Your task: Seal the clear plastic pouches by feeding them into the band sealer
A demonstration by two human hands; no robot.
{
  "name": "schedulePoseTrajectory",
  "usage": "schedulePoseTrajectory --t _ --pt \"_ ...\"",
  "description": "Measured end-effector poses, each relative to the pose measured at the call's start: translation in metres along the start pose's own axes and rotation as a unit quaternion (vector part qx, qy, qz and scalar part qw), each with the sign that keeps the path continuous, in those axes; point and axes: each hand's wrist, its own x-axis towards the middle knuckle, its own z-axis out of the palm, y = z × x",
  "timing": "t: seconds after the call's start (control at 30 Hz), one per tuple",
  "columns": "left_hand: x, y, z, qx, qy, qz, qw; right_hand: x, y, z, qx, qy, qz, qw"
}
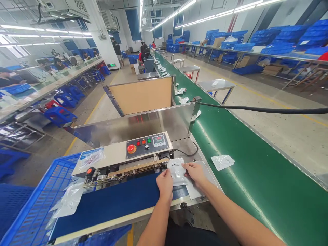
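Note:
Between my two hands is a white plastic pouch (177, 171) with a slot near its top edge. My left hand (164, 182) pinches the pouch's left side, and my right hand (194, 173) grips its right side. The pouch's upper left corner is at the right end of a band sealing machine (143, 150), close to its sealing track. Below the pouch runs the machine's blue conveyor belt (120, 198). A white sheet or plate (196, 191) lies under my right hand.
A green conveyor belt (246, 177) on the right carries a white pouch (222, 162) and more farther off. Several pouches (69, 201) hang at the machine's left end over a blue basket (38, 194). A black cable (269, 110) crosses the green belt.

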Motion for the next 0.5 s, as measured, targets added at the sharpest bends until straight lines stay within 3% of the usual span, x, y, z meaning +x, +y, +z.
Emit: schedulePoseTrajectory --t 0.13,0.23,0.3,0.33,0.4,0.47,0.5 --pt "0.013 0.0 -0.025 -0.011 0.054 0.009 0.998 0.0 0.001 0.033 -0.053 -0.049 0.013 0.997" --pt "0.02 0.001 -0.048 -0.014 0.083 0.015 0.996 -0.001 -0.002 0.029 -0.069 -0.092 0.006 0.993" --pt "0.021 0.003 -0.066 -0.01 0.099 0.014 0.995 0.008 -0.005 -0.002 -0.073 -0.056 -0.022 0.995" --pt "0.019 0.004 -0.076 -0.007 0.112 0.016 0.994 0.017 -0.006 -0.026 -0.08 -0.007 -0.037 0.996" --pt "0.012 0.007 -0.096 0.006 0.15 0.044 0.988 0.04 -0.006 -0.085 -0.111 0.148 -0.06 0.981" --pt "0.0 0.01 -0.115 0.02 0.191 0.096 0.977 0.065 -0.001 -0.147 -0.177 0.329 -0.063 0.925" --pt "-0.007 0.012 -0.124 0.025 0.204 0.12 0.971 0.074 0.003 -0.175 -0.23 0.381 -0.071 0.893"
